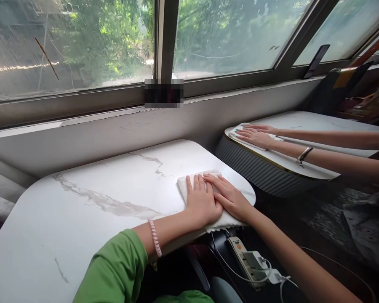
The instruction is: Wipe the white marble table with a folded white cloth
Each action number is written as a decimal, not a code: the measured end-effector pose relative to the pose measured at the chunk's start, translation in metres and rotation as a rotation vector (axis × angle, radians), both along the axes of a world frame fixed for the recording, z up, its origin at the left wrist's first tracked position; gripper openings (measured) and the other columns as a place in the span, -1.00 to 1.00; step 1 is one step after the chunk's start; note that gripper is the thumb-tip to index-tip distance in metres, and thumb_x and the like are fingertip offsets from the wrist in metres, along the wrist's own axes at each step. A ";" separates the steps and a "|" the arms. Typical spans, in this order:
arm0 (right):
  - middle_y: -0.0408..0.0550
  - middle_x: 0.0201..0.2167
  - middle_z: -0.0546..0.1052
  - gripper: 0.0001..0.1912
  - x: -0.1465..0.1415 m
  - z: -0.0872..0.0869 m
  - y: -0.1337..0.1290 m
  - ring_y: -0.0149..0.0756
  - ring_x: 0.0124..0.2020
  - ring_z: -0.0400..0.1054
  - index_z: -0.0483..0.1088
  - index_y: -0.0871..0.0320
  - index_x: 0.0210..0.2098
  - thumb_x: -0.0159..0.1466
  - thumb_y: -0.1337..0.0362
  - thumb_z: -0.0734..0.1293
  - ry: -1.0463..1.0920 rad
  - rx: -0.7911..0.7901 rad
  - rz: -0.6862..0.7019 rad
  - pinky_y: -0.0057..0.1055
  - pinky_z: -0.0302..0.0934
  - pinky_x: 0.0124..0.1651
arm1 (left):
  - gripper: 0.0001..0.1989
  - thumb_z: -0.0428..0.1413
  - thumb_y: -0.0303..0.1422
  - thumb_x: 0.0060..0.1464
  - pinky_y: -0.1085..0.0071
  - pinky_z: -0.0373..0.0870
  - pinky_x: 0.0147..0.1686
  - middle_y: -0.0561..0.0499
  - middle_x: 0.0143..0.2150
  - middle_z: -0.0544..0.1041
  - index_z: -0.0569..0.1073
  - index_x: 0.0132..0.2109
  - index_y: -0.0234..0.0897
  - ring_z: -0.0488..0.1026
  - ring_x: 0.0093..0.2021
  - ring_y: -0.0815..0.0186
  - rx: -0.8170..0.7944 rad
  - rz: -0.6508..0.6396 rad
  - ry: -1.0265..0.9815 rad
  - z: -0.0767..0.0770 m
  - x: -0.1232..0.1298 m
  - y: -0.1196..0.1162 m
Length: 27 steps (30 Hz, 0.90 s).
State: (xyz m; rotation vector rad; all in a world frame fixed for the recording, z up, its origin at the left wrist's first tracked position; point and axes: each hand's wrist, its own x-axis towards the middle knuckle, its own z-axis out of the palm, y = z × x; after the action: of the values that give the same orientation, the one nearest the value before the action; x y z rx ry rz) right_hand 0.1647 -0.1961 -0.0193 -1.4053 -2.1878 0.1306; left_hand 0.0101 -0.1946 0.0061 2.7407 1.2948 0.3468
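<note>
A folded white cloth (183,185) lies near the right end of the white marble-patterned tabletop (91,235). Flat on it rests my left hand (202,204), fingers stretched out and pointing away from me. My right hand (230,195) lies beside it, also flat, its fingers reaching over the cloth and touching the left hand. Part of the cloth hangs over the near edge of the table below my hands. Both palms are hidden. A pink coiled band (154,237) circles my left wrist, just past the green sleeve (113,269).
A co-worker's hands (254,134) press another white cloth on a second table (309,122) at the right. Below my hands are a power strip (240,252) and white cables (233,271). Windows (233,38) and a white wall (107,136) run behind the tables.
</note>
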 end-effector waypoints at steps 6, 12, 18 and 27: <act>0.02 0.20 0.34 -0.47 -0.005 -0.003 0.036 -0.16 0.24 0.16 0.16 0.07 0.22 0.26 0.27 0.05 -0.002 0.016 -0.008 0.02 -0.03 0.29 | -0.36 -0.23 -0.20 0.23 -0.01 -0.24 0.31 -0.30 0.35 0.09 0.02 0.33 -0.55 -0.04 0.36 0.01 0.032 0.024 -0.018 -0.004 -0.004 0.033; 0.11 0.17 0.36 -0.49 -0.023 0.000 0.115 -0.12 0.22 0.18 0.24 0.21 0.15 0.26 0.27 0.02 -0.011 -0.022 -0.045 0.01 -0.05 0.28 | -0.44 -0.23 -0.28 0.24 -0.02 -0.28 0.32 -0.24 0.34 0.13 0.09 0.31 -0.48 0.00 0.34 0.10 0.004 0.101 -0.031 -0.001 -0.011 0.105; 0.05 0.08 0.45 -0.52 -0.048 0.006 0.198 -0.12 0.10 0.29 0.32 0.15 0.05 0.19 0.33 0.04 0.019 0.017 -0.018 -0.01 0.03 0.22 | -0.49 -0.22 -0.33 0.24 0.02 -0.26 0.32 -0.20 0.31 0.19 0.18 0.27 -0.43 0.05 0.32 0.15 0.055 0.224 -0.079 -0.004 -0.021 0.178; -0.05 0.04 0.48 -0.52 -0.050 0.002 0.227 -0.13 0.05 0.32 0.35 0.07 0.05 0.19 0.33 0.06 0.061 0.023 -0.012 0.01 0.01 0.24 | -0.50 -0.25 -0.33 0.25 0.07 -0.28 0.33 -0.18 0.30 0.21 0.21 0.25 -0.42 0.04 0.32 0.18 0.087 0.282 -0.101 -0.010 -0.022 0.200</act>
State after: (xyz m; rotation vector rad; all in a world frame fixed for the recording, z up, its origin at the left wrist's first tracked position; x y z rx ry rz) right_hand 0.1146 0.0313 -0.0177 -1.3834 -2.1241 0.1416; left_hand -0.0116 0.0051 -0.0037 2.5677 1.6771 0.5686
